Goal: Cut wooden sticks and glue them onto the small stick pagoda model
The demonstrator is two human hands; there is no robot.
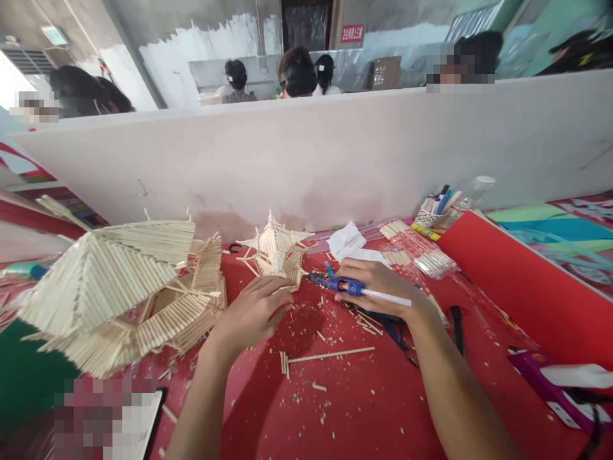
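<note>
My right hand (376, 281) grips a blue hot glue gun (347, 285), its nozzle pointing left and a whitish glue stick (387, 296) jutting from its back. The nozzle is beside the right front corner of a small pavilion model (275, 246) built of pale wooden sticks. At the model's front edge is my left hand (256, 313), fingers bent forward with the thumb apart; whether the fingertips touch the model I cannot tell. A larger stick-built model (110, 275) with a wide sloping roof stands to the left.
Short sticks (285, 364), a longer stick (330, 354) and crumbs lie on the red table (354, 409). Beyond my right hand are white tissue (347, 239), packed sticks (421, 249) and a pen cup (428, 217). A pale partition (297, 160) rises behind; people sit beyond it.
</note>
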